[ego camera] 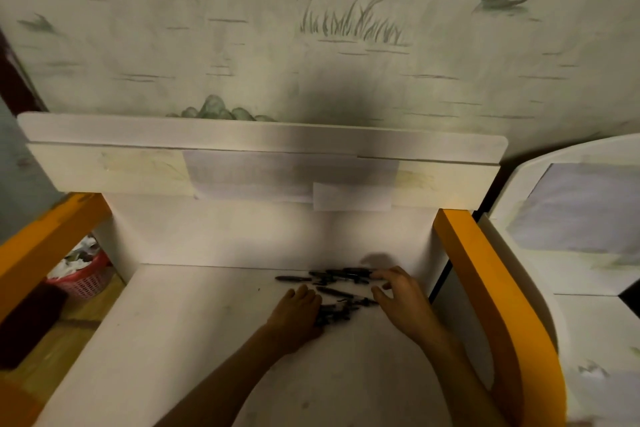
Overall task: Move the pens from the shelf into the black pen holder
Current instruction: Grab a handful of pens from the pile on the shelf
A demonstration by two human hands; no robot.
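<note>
Several black pens (341,288) lie scattered on the white shelf (194,329), towards its back right. My left hand (298,314) rests on the shelf at the left edge of the pile, its fingers curled round a bunch of pens (334,315). My right hand (401,298) reaches in from the right with fingers spread, its fingertips touching the far pens and its thumb near a pen in the middle. No black pen holder is in view.
Orange side panels (485,274) flank the shelf left and right. A white back panel with taped paper (291,177) stands behind. A red basket (83,277) sits on the floor at the left. A white cabinet (571,236) stands at the right.
</note>
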